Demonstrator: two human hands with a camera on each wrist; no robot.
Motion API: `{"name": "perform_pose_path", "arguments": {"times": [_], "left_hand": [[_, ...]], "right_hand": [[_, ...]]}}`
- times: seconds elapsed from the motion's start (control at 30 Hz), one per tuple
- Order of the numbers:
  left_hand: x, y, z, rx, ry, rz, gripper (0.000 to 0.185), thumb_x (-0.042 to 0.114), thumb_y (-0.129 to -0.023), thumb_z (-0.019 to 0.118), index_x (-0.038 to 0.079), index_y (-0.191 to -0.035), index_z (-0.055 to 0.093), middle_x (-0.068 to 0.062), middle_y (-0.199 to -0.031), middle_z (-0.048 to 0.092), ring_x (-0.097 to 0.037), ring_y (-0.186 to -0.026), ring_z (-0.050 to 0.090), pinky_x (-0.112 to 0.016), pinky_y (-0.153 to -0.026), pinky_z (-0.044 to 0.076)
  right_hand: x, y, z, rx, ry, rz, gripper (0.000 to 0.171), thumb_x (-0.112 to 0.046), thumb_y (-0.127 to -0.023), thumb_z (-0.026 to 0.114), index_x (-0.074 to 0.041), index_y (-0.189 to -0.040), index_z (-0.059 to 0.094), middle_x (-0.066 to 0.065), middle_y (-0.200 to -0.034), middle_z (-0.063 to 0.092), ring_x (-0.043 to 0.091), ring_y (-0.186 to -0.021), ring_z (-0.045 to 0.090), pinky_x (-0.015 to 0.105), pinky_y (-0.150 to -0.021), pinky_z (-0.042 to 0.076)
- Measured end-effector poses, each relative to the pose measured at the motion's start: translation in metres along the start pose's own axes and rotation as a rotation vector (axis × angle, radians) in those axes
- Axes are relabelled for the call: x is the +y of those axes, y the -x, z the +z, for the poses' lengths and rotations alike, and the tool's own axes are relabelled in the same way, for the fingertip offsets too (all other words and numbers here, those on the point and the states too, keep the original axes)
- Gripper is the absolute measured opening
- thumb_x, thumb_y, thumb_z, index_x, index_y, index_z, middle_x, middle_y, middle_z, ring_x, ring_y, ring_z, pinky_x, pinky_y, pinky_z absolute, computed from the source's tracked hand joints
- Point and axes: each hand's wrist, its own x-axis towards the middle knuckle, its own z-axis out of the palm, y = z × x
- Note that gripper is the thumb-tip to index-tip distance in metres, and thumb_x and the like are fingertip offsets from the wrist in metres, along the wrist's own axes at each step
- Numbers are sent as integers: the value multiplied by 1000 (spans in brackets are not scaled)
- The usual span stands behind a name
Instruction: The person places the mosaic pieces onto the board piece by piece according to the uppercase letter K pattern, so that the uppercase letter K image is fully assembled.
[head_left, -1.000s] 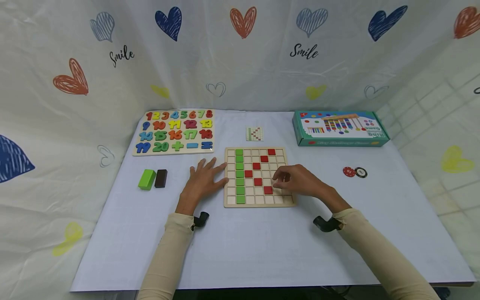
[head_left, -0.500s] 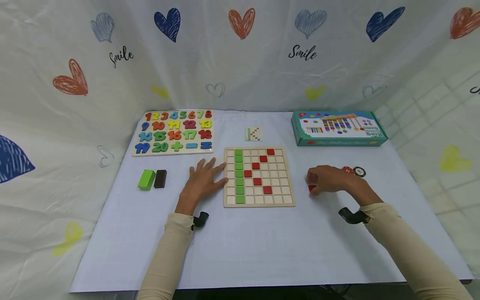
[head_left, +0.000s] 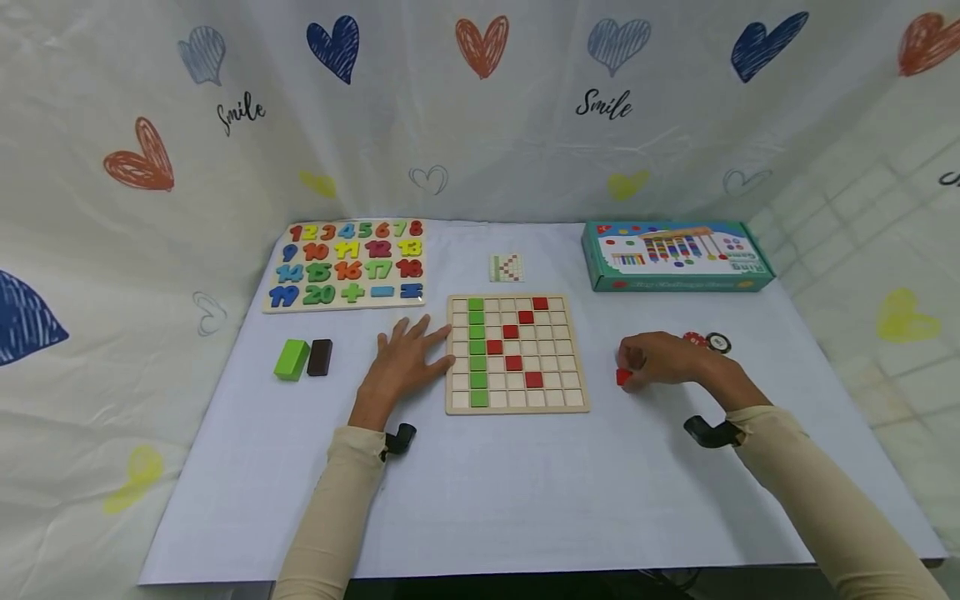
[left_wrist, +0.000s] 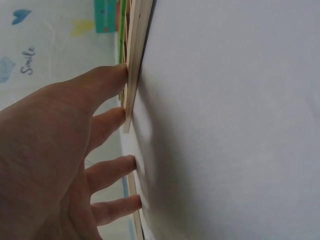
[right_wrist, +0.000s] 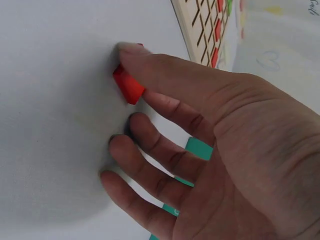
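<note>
A wooden grid board [head_left: 517, 411] lies mid-table, with a green column of squares [head_left: 478, 364] and several red squares [head_left: 513, 363] in its cells. My left hand [head_left: 401, 362] rests beside its left edge, fingers spread; the thumb and a fingertip touch the board's side in the left wrist view. To the right of the board, my right hand [head_left: 663, 358] pinches a small red tile [right_wrist: 131, 87] between thumb and index finger, close to the tabletop. In the right wrist view the thumb covers part of the red tile, and the other fingers are loosely bent.
Behind the board lies a small pattern card [head_left: 507, 267]. A number puzzle board [head_left: 345, 306] is at back left, a green box [head_left: 682, 283] at back right. Green [head_left: 292, 360] and dark brown [head_left: 319, 357] blocks sit left; red [head_left: 694, 338] and black-white [head_left: 718, 343] round chips lie right.
My right hand has moved from over the board's right part to the table on its right, where it now pinches a red tile. The left hand has stayed at the board's edge.
</note>
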Motion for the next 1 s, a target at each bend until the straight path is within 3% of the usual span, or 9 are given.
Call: {"name": "perform_pose_path", "arguments": {"times": [1.0], "left_hand": [[0,1,2,3,-5,-3,68,51,-101,68,31,-162,46,-10,-174,31,-44,-161,18,-76,-122,17]], "right_hand": [[3,1,3,31,-61,41,26,-22,-90,86,-9,-106,69,6,-99,67,26,-97,59,37,-79,52]]}}
